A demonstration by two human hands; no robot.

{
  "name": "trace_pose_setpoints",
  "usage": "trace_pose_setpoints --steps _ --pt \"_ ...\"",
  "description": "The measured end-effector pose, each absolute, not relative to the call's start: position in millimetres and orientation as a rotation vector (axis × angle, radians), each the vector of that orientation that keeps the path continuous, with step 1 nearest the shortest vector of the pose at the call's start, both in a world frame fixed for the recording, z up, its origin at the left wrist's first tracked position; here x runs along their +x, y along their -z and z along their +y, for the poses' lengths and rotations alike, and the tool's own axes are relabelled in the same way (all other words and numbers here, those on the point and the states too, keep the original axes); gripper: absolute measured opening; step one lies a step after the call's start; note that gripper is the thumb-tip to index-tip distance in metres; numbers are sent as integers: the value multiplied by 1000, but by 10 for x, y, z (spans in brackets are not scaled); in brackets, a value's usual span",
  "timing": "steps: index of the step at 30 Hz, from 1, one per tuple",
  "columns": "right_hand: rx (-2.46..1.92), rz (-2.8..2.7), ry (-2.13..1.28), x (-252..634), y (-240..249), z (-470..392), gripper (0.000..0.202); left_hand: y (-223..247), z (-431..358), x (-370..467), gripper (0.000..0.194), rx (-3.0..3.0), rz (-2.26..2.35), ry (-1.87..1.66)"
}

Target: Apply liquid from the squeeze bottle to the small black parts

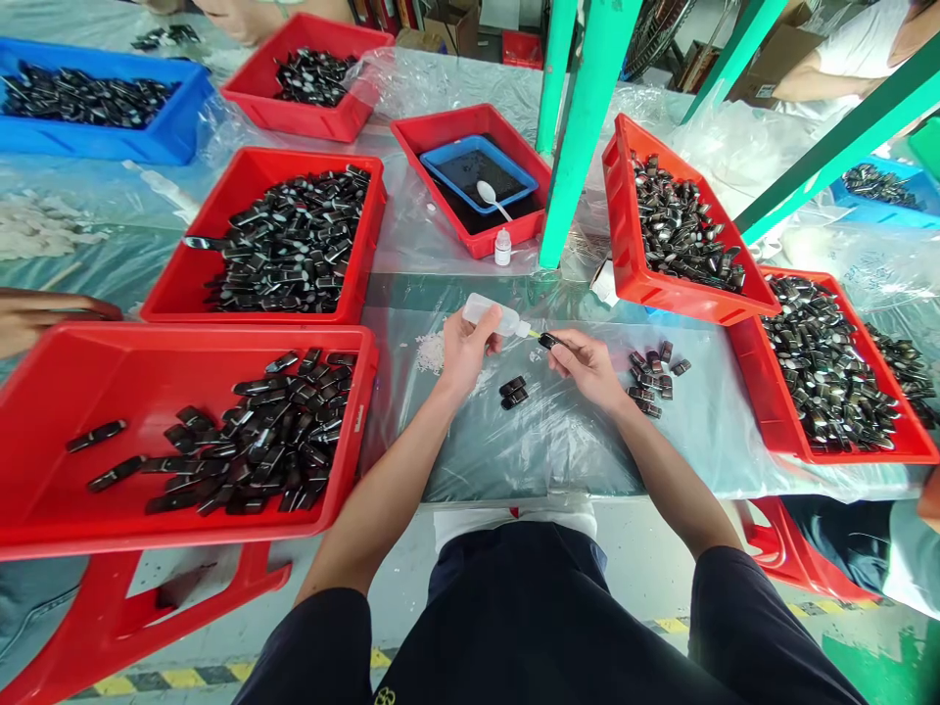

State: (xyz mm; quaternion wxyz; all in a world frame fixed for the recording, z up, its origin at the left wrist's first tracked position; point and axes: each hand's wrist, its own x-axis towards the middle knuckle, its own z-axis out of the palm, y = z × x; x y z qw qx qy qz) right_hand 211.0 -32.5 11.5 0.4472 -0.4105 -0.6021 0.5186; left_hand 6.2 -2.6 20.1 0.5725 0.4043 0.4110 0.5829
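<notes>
My left hand [464, 348] grips a small clear squeeze bottle [491, 313], its nozzle pointing right. My right hand [582, 362] pinches a small black part [547, 341] with its end right at the nozzle tip. Two finished-looking black parts [512, 392] lie on the plastic sheet between my hands. A small cluster of the same black parts [652, 377] lies just right of my right hand. A little heap of white bits [430, 352] sits left of my left hand.
Red bins of black parts flank me: one at near left [44, 431], one behind it [191, 284], two on the right [624, 235] [778, 431]. A red tray with a blue dish and white spoon [493, 199], a small dropper bottle [502, 247] and green posts [580, 137] stand ahead. Other people's hands show at the edges.
</notes>
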Motion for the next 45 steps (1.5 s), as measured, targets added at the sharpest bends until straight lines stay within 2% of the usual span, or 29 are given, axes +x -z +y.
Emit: trace_pose_setpoints --steps 12,27,39,45 --pt "-998 -1467 -1306 2109 -87 -327 52 -211 -19 31 54 1020 974 -1374" --pt "-1073 -1437 -1316 2114 -117 -339 66 -212 4 55 58 962 928 -1396" --pt "-1112 -1515 -1011 2135 -101 -375 45 -190 13 60 53 878 854 -1396" --pt "-1128 -1547 -941 2126 -100 -392 41 -195 8 58 54 869 856 -1407"
